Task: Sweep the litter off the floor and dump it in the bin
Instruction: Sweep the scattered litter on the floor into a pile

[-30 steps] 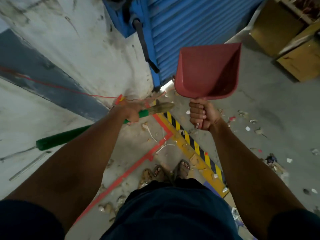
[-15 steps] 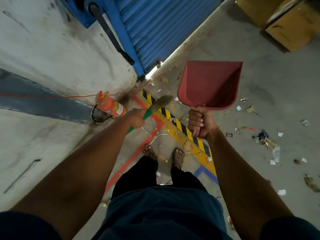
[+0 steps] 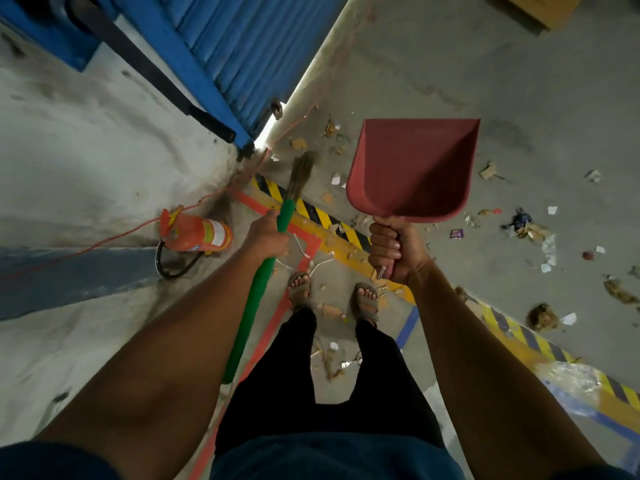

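My left hand [image 3: 268, 233] grips a broom [image 3: 258, 292] by its green handle, with the straw bristles pointing forward over the yellow-black floor stripe [image 3: 313, 213]. My right hand [image 3: 393, 251] holds a red dustpan [image 3: 414, 171] by its handle, raised above the floor with its empty scoop facing up. Litter [image 3: 530, 230] of paper scraps and wrappers is scattered over the grey floor to the right, with more bits [image 3: 330, 128] near the shutter's foot. No bin is in view.
A blue roller shutter [image 3: 263, 50] closes the far side. An orange fire extinguisher [image 3: 195, 233] lies against the white wall [image 3: 104, 150] on the left, with an orange cord running past it. Cardboard boxes [image 3: 547, 8] stand far right. My sandalled feet [image 3: 332, 296] stand by red floor tape.
The view has tilted down and forward, showing more floor and the extinguisher. The broom has swung from crosswise to pointing forward. The dustpan stays raised in my right hand.
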Motion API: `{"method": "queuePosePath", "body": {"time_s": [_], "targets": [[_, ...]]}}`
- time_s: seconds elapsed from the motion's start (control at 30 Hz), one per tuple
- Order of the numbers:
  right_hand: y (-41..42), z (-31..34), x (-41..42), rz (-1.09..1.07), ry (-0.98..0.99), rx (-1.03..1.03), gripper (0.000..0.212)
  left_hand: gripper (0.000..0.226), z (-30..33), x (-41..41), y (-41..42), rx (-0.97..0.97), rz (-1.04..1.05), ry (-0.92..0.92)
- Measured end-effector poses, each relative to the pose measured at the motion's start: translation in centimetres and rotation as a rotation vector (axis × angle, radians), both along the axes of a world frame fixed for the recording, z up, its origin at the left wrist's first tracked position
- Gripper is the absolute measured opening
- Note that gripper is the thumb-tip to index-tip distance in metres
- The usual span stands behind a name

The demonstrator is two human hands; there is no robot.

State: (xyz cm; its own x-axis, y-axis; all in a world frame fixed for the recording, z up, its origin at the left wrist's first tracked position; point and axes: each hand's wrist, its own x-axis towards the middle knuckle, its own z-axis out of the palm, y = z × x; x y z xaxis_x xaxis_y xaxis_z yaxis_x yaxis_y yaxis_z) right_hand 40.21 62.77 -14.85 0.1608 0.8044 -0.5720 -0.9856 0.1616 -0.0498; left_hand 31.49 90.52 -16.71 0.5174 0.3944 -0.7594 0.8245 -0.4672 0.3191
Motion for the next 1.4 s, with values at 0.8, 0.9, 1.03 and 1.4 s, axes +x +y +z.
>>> {"method": "queuePosePath", "body": {"time_s": [0.8, 0.9, 1.03, 1.4], "targets": [[7.6, -20.1, 1.8, -0.193, 0.061, -0.117, 0.048, 0.049, -30.5, 1.9, 9.0, -0.146, -0.283, 0.132], [6.9, -19.5, 1.3, -0.23, 0.058, -0.1, 0.05, 0.053, -29.0, 0.5, 8.6, -0.306, -0.303, 0.117], [5.7, -18.2, 1.0, -0.298, 0.059, -0.101, 0.048, 0.057, -27.0, -0.7, 9.2, -0.313, -0.24, -0.006], [2.0, -18.6, -0.2, -0.419, 0.041, -0.112, 0.047, 0.063, -28.4, 1.2, 5.9, -0.005, -0.283, -0.023]]}}
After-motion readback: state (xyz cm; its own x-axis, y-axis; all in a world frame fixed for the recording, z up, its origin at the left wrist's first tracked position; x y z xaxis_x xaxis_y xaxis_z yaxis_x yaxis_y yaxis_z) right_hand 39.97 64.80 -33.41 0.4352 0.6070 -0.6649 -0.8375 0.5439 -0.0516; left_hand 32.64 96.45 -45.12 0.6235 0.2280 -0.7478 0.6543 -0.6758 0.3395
